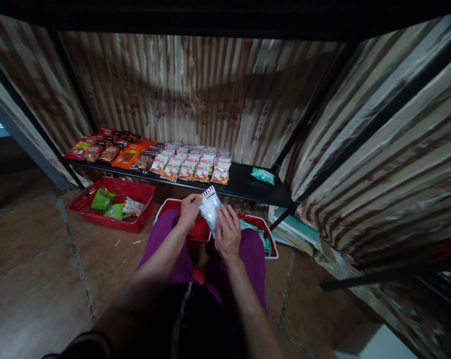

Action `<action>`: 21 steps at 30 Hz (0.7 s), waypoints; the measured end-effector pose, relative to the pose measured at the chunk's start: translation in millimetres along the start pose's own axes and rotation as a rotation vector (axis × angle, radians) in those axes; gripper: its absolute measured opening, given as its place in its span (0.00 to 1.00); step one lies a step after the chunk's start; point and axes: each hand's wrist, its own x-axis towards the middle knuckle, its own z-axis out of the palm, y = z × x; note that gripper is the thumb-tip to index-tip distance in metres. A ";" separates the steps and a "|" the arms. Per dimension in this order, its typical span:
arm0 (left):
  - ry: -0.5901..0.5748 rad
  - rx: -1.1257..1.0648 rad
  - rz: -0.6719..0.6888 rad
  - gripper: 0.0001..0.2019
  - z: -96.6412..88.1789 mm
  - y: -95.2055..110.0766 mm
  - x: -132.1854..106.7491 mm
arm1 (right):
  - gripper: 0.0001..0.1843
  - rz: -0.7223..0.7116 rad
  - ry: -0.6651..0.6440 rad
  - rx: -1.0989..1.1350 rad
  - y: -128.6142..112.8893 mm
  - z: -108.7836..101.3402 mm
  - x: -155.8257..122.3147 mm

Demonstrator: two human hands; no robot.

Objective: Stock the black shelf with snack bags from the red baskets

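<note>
A white snack packet [210, 208] with a red-and-blue striped end hangs tilted above my knees, its mostly plain side facing up. My left hand [189, 211] is closed, pinching the packet near its upper left edge. Along the right side, my right hand [227, 230] grips the same packet, fingers lying over its front. Beneath my hands stands a red basket [200, 230], partly hidden by my legs. Just beyond, matching white-and-orange snack packets [193, 167] lie in rows on a low black shelf [243, 180].
Red and orange snack bags [98, 147] fill the shelf's left part; one teal packet [263, 175] lies toward its right end. A red basket [135, 222] at left holds green packets [102, 199]. Another basket [273, 244] holds teal packets. Flattened cardboard [292, 233] lies by the shelf leg.
</note>
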 end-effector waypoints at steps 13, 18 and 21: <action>-0.064 0.073 -0.104 0.07 6.9 6.3 -7.5 | 0.36 0.236 -0.190 0.049 0.8 22.6 -15.7; -0.226 -0.172 -0.153 0.16 9.8 11.3 -14.5 | 0.39 0.603 -0.095 0.382 2.9 17.6 -8.7; -0.168 -0.145 -0.120 0.11 8.8 7.0 -14.4 | 0.38 0.882 0.023 0.729 1.7 8.8 -1.2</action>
